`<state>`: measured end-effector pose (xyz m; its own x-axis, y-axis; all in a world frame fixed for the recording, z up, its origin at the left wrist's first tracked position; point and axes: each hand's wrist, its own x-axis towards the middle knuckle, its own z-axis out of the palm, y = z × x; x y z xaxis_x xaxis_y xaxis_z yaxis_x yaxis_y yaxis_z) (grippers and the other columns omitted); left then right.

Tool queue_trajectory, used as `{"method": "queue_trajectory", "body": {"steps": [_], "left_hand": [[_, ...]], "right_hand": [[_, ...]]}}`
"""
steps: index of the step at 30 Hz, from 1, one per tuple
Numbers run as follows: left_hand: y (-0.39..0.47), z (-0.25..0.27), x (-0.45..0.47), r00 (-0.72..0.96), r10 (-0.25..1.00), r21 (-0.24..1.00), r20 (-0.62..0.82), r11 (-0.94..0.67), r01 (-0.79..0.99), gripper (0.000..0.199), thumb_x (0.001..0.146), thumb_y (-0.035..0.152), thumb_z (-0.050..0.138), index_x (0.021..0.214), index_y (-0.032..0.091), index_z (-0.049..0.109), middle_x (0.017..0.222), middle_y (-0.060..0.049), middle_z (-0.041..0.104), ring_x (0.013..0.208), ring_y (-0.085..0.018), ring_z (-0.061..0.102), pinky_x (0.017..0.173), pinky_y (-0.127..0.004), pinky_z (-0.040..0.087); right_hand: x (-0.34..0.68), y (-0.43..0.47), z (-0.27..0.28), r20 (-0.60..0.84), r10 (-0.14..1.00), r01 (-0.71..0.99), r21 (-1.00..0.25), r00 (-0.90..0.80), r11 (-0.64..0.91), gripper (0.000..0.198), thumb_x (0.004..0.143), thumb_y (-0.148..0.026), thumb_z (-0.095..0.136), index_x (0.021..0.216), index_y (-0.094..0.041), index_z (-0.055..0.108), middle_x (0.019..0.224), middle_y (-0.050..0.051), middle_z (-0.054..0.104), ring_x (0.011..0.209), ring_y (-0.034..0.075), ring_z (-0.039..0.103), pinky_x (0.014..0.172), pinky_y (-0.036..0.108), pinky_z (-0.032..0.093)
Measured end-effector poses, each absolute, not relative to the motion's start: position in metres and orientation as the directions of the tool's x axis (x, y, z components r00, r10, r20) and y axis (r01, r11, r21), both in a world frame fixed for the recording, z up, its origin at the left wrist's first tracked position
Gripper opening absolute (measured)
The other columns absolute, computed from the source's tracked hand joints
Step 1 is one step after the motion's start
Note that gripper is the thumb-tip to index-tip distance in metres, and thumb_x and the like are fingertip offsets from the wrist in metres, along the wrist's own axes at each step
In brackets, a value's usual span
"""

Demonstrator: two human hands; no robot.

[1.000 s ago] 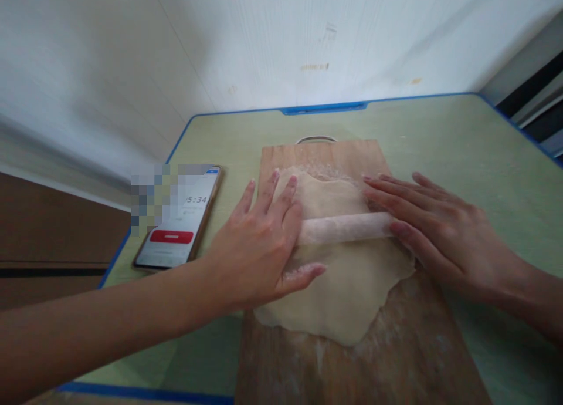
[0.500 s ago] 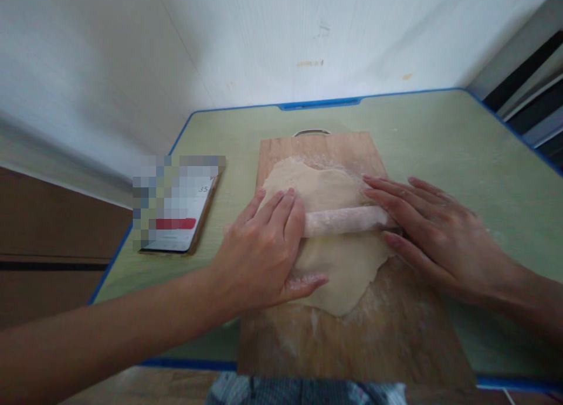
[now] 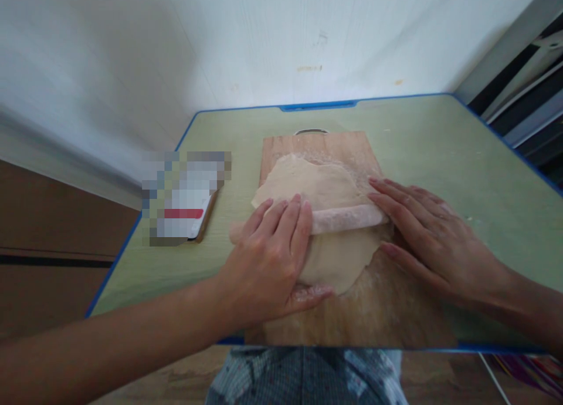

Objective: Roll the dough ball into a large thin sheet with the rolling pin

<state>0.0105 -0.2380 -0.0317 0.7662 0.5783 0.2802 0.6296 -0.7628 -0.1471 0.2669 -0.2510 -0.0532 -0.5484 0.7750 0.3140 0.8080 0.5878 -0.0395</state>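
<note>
A flour-dusted rolling pin (image 3: pixel 347 219) lies across a thin, uneven sheet of dough (image 3: pixel 312 185). My left hand (image 3: pixel 275 249) rests over the pin's left part with its fingers stretched out and its thumb apart, near the dough's lower part. The pin's left end (image 3: pixel 236 233) sticks out past that hand. At the other end, my right hand (image 3: pixel 424 232) lies with straight fingers over the pin's tip, hiding it. Both palms press from above, not wrapped around the pin. Under the dough is a wooden cutting board (image 3: pixel 352 326) with loose flour on it.
A phone (image 3: pixel 187 202), partly blurred out, leans or lies on the green table (image 3: pixel 422 138) to the left. The table has a blue rim and stands against a white wall (image 3: pixel 272 41). Dark slatted objects (image 3: pixel 523 100) are beyond the right edge.
The view has shifted slightly, showing more of my lap. Both hands stay on the rolling pin, which has hardly moved on the dough; its left end now shows more.
</note>
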Motion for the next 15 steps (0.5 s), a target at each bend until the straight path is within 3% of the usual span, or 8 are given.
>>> {"method": "queue_trajectory", "body": {"steps": [7, 15], "left_hand": [[-0.257, -0.031, 0.011, 0.756, 0.573, -0.173, 0.318, -0.748, 0.64, 0.09, 0.082, 0.07, 0.025, 0.124, -0.005, 0.049, 0.124, -0.028, 0.053, 0.11, -0.036, 0.054, 0.09, -0.047, 0.045], [-0.269, -0.03, 0.01, 0.75, 0.584, -0.104, 0.309, -0.763, 0.637, 0.075, 0.087, 0.056, 0.028, 0.124, -0.006, 0.047, 0.122, -0.029, 0.054, 0.108, -0.037, 0.053, 0.085, -0.05, 0.046]], "right_hand": [[0.265, -0.265, -0.053, 0.308, 0.775, 0.812, -0.016, -0.551, 0.584, 0.064, 0.089, -0.04, 0.037, 0.144, -0.016, 0.017, 0.142, 0.018, 0.038, 0.132, 0.028, 0.032, 0.104, 0.054, 0.031], [0.265, -0.274, -0.056, 0.302, 0.789, 0.823, -0.026, -0.535, 0.568, 0.066, 0.089, -0.04, 0.037, 0.146, -0.017, 0.011, 0.142, 0.016, 0.038, 0.132, 0.03, 0.033, 0.104, 0.055, 0.031]]}}
